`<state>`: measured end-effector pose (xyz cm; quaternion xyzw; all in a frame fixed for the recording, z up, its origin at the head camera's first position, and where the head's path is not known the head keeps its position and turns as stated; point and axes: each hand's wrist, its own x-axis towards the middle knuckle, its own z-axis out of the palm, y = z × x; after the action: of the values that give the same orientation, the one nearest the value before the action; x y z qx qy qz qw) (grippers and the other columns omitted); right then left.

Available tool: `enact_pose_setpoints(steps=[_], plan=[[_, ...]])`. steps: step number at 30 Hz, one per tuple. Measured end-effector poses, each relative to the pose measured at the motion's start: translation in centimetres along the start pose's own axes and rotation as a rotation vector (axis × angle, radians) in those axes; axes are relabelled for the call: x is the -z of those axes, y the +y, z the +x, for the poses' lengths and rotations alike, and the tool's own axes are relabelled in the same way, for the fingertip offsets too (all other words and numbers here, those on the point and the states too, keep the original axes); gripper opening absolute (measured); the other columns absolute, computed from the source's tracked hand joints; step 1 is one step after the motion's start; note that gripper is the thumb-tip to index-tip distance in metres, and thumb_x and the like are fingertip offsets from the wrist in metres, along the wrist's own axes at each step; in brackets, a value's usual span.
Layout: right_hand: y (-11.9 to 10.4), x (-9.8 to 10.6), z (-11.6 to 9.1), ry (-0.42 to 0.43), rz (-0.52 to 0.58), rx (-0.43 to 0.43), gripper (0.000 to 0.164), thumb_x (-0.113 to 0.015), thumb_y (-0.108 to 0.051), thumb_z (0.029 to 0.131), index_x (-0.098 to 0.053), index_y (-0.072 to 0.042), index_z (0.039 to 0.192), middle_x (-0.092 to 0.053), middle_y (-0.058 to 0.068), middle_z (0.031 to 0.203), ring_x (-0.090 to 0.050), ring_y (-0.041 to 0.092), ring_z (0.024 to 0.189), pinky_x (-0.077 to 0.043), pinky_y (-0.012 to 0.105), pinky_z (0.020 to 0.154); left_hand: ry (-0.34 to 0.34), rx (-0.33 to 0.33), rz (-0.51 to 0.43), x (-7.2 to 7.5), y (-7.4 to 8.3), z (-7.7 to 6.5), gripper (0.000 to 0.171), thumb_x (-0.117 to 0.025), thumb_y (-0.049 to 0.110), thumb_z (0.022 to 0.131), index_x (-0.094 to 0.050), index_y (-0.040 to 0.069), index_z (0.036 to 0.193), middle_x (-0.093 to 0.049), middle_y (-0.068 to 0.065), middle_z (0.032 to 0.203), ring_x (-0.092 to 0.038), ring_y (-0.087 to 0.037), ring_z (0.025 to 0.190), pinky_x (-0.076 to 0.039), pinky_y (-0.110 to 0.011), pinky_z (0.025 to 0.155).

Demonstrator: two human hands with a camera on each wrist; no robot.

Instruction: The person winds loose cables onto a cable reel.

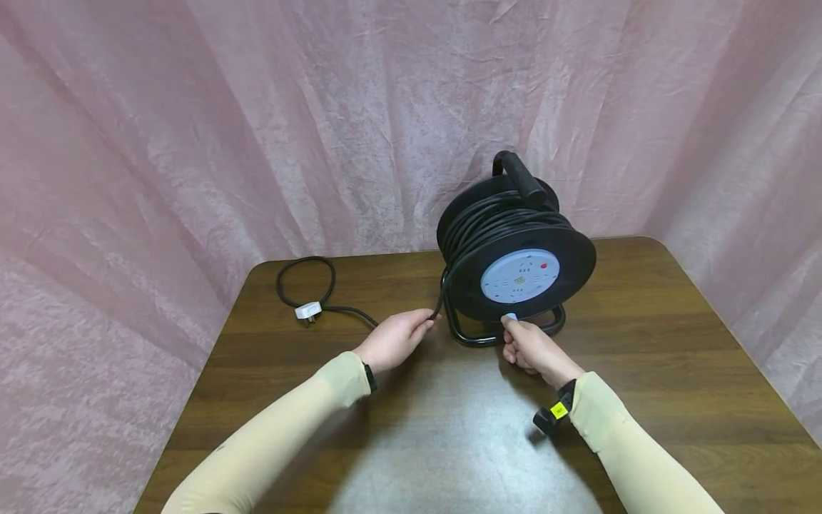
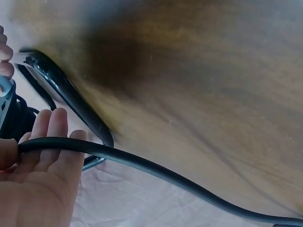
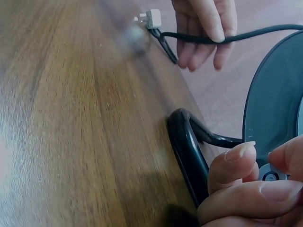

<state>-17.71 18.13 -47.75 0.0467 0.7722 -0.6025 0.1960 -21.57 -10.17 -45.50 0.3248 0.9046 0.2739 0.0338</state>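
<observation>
A black cable reel (image 1: 574, 257) stands on its tubular frame toward the back of the table, wound with black cable (image 1: 481, 221). My left hand (image 1: 394, 339) pinches the loose length of that cable just left of the reel, between thumb and fingers; in the left wrist view the cable (image 2: 165, 175) crosses the fingers. With curled fingers, my right hand (image 1: 536, 350) holds the small light-blue knob (image 1: 509, 316) low on the reel's front face. The right wrist view shows the knob's round end (image 3: 271, 176) among the fingers. A white plug (image 1: 308, 310) ends the loose cable.
The cable's plug end lies in a loop (image 1: 279, 285) at the table's back left. Above the reel rises its black carrying handle (image 1: 523, 178). Pink curtains (image 1: 385, 128) hang behind the wooden table (image 1: 655, 343) and on both sides.
</observation>
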Motion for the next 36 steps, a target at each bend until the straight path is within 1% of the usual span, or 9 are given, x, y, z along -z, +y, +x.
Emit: enact_pose_setpoints(steps=[5,8,10,12,16,19,25,30,36], plan=[[-0.1,-0.5,0.1,-0.007,0.027,0.014,0.048,-0.036,-0.046,0.106,-0.045,-0.001,0.090,-0.050,0.003,0.060,-0.026,0.008,0.040,-0.023,0.022,0.038,0.040,0.023,0.024,0.1,0.0,0.8,0.021,-0.051,0.020,0.106,-0.064,0.012,0.119,-0.070,-0.004,0.101,-0.058,-0.013,0.084,-0.049,-0.033,0.077],[-0.2,-1.0,0.1,-0.013,0.031,0.024,0.048,-0.037,-0.046,0.106,-0.045,-0.001,0.090,-0.050,0.003,0.060,-0.026,0.008,0.040,-0.022,0.022,0.038,0.063,0.027,0.042,0.2,0.1,1.2,0.019,-0.051,0.022,0.106,-0.065,0.013,0.115,-0.066,-0.003,0.092,-0.056,-0.016,0.079,-0.048,-0.033,0.073],[-0.3,-1.2,0.1,-0.013,0.028,0.027,0.049,-0.037,-0.046,0.106,-0.045,-0.001,0.090,-0.051,0.003,0.060,-0.026,0.008,0.040,-0.023,0.022,0.038,0.072,0.025,0.046,0.2,0.1,1.3,0.022,-0.051,0.022,0.106,-0.066,0.011,0.119,-0.068,-0.002,0.098,-0.061,-0.015,0.086,-0.051,-0.034,0.080],[-0.4,-1.5,0.0,-0.009,0.024,0.026,0.048,-0.037,-0.046,0.106,-0.046,-0.002,0.089,-0.051,0.003,0.060,-0.026,0.008,0.040,-0.023,0.022,0.039,0.065,0.031,0.048,0.1,0.1,1.3,0.028,-0.051,0.021,0.106,-0.064,0.009,0.127,-0.069,-0.003,0.110,-0.064,-0.015,0.100,-0.051,-0.034,0.090],[-0.8,-2.0,-0.1,-0.006,0.022,0.020,0.048,-0.037,-0.047,0.106,-0.047,-0.002,0.089,-0.050,0.003,0.060,-0.027,0.008,0.040,-0.023,0.021,0.039,0.029,0.057,0.056,-0.1,-0.2,1.0,0.038,-0.050,0.019,0.106,-0.054,0.012,0.143,-0.062,-0.005,0.134,-0.057,-0.016,0.121,-0.044,-0.036,0.104],[-1.0,-2.2,-0.1,-0.008,0.025,0.022,0.048,-0.038,-0.046,0.106,-0.047,-0.002,0.089,-0.051,0.003,0.060,-0.027,0.008,0.040,-0.023,0.021,0.039,0.017,0.072,0.074,-0.2,-0.5,0.7,0.041,-0.049,0.018,0.106,-0.050,0.014,0.147,-0.059,-0.004,0.137,-0.055,-0.015,0.123,-0.044,-0.035,0.104],[-1.5,-2.9,-0.1,-0.016,0.046,0.022,0.047,-0.038,-0.045,0.106,-0.046,-0.002,0.088,-0.049,0.003,0.059,-0.025,0.008,0.038,-0.022,0.022,0.038,0.050,0.039,0.072,0.0,-1.2,0.3,0.042,-0.050,0.016,0.106,-0.048,0.010,0.148,-0.058,-0.006,0.138,-0.055,-0.017,0.124,-0.044,-0.037,0.104],[-1.8,-3.3,-0.1,-0.037,0.052,0.028,0.047,-0.038,-0.045,0.106,-0.047,-0.002,0.088,-0.049,0.004,0.059,-0.025,0.009,0.039,-0.021,0.022,0.038,0.069,0.043,0.082,0.1,-1.7,0.0,0.042,-0.050,0.017,0.106,-0.049,0.012,0.147,-0.058,-0.007,0.138,-0.054,-0.018,0.125,-0.042,-0.036,0.106],[-2.4,-3.7,-0.2,-0.050,0.048,0.045,0.048,-0.038,-0.047,0.106,-0.047,-0.002,0.090,-0.050,0.004,0.060,-0.025,0.010,0.041,-0.021,0.023,0.039,0.063,0.042,0.081,0.4,-2.0,0.2,0.042,-0.048,0.019,0.106,-0.048,0.013,0.148,-0.057,-0.007,0.140,-0.051,-0.017,0.128,-0.034,-0.040,0.113]])
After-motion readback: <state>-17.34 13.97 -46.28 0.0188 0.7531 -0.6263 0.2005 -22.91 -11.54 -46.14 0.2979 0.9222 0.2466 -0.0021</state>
